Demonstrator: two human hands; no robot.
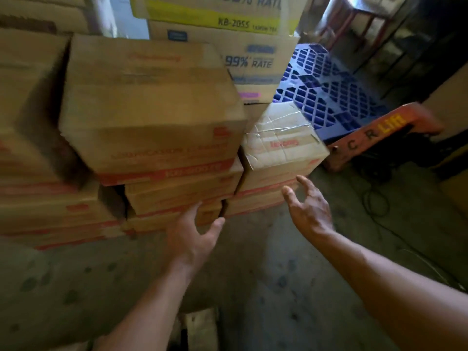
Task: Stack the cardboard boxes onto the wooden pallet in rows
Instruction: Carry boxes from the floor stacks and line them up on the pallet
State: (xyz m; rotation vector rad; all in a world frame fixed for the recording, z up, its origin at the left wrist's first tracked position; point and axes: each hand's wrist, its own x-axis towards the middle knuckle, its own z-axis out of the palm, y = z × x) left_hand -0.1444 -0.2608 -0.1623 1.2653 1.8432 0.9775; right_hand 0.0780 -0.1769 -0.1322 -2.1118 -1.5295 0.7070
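Note:
A stack of brown cardboard boxes with red stripes fills the left and middle of the head view. The top box (152, 110) sits skewed, overhanging the lower boxes (182, 193) beneath it. A shorter stack to the right is topped by a taped box (281, 138). My left hand (195, 236) reaches toward the lower boxes with fingers spread, holding nothing. My right hand (307, 206) hovers just in front of the shorter stack, fingers loosely curled and empty. No wooden pallet is visible.
A blue plastic pallet (326, 89) leans behind the shorter stack. An orange pallet jack (374, 138) stands at right, with cables (379, 206) on the concrete floor. Taller printed cartons (228, 41) rise at the back. More boxes (30, 122) crowd the left.

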